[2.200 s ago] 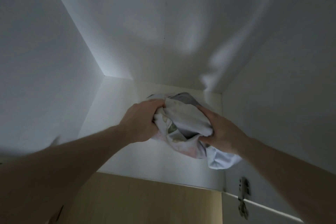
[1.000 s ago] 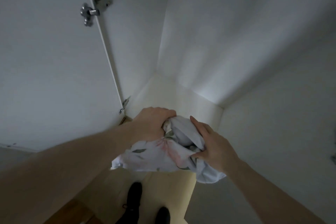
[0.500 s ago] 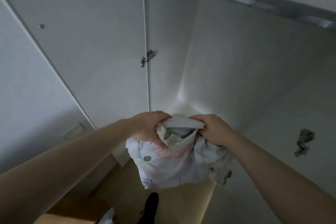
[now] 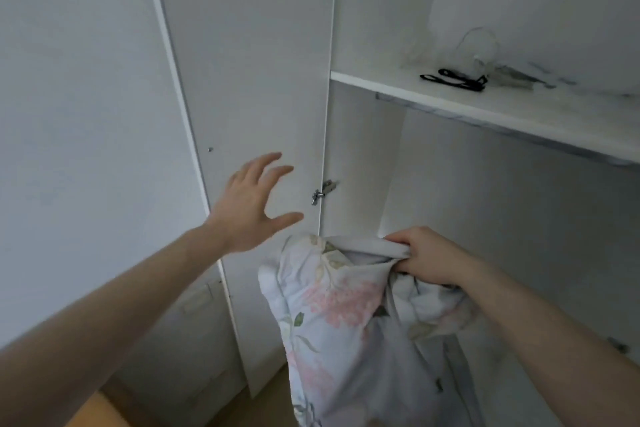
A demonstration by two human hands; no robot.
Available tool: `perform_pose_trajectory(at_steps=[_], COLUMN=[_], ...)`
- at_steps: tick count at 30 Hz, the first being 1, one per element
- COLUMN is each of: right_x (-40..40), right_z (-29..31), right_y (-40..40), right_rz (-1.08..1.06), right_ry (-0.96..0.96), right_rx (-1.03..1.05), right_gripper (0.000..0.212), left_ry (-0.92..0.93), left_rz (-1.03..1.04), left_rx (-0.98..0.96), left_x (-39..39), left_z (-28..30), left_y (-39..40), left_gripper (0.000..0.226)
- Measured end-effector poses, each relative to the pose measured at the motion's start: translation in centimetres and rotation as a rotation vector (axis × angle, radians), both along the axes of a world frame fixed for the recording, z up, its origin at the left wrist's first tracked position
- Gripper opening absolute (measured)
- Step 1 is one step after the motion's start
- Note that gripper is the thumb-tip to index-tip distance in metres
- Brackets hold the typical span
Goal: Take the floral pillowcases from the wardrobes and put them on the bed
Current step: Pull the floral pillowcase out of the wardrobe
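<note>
A floral pillowcase (image 4: 332, 315), white with pink flowers and green leaves, hangs crumpled in front of the open white wardrobe (image 4: 485, 218). My right hand (image 4: 426, 258) is closed on its top edge and bears its weight. My left hand (image 4: 251, 204) is off the cloth, fingers spread, raised in front of the open wardrobe door (image 4: 249, 80) a little left of the hinge (image 4: 322, 191). The pillowcase's lower end runs out of the bottom of the view.
A wardrobe shelf (image 4: 502, 107) at upper right holds a black strap (image 4: 450, 80) and a clear plastic item (image 4: 481, 48). A white wall lies at left. Light wood flooring (image 4: 104, 412) shows at the bottom left.
My left hand has let go of the pillowcase and moved up and left toward the door. The pillowcase now hangs from my right hand alone. The view has tilted up to the shelf.
</note>
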State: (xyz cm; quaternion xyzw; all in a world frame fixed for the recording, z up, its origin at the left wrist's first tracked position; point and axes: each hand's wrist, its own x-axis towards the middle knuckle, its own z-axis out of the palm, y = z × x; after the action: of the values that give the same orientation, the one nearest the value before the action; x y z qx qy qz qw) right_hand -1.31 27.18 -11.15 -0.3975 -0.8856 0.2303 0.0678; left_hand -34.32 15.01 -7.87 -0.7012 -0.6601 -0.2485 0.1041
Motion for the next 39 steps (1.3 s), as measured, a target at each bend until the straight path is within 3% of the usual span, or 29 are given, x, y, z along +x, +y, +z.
perform_pose_trajectory(at_steps=[2, 5, 8, 11, 16, 25, 34, 39], right_x=[-0.1, -0.2, -0.3, -0.6, 0.0, 0.6, 4.1, 8.4], right_z=[1.5, 3.4, 4.6, 5.5, 7.0, 8.2, 9.0, 9.5], right_y=[0.3, 0.6, 0.9, 0.7, 0.5, 0.1, -2.1, -4.4], right_rz=[-0.001, -0.005, -0.016, -0.009, -0.006, -0.016, -0.103, -0.274], right_ry=[0.032, 0.047, 0.035, 0.022, 0.011, -0.084, -0.143, -0.144], right_rx=[0.018, 0.040, 0.077, 0.110, 0.141, 0.011, -0.109, -0.158], right_gripper=[0.030, 0.033, 0.040, 0.041, 0.039, 0.031, 0.018, 0.031], left_ry=[0.025, -0.050, -0.243, -0.421, -0.399, -0.200, -0.159, -0.204], left_rz=[0.140, 0.353, 0.469, 0.481, 0.508, 0.181, -0.182, -0.258], left_rx=[0.279, 0.458, 0.403, 0.194, 0.226, 0.351, 0.376, 0.364], left_x=[-2.2, -5.1, -7.5, -8.7, -8.4, -2.3, 7.6, 14.0], left_z=[3.9, 7.9, 9.2, 9.4, 9.3, 6.6, 6.2, 6.2], left_y=[0.2, 1.1, 2.5, 3.8, 4.1, 2.2, 6.5, 11.0], left_gripper=[0.085, 0.098, 0.111, 0.118, 0.101, 0.087, 0.089, 0.088])
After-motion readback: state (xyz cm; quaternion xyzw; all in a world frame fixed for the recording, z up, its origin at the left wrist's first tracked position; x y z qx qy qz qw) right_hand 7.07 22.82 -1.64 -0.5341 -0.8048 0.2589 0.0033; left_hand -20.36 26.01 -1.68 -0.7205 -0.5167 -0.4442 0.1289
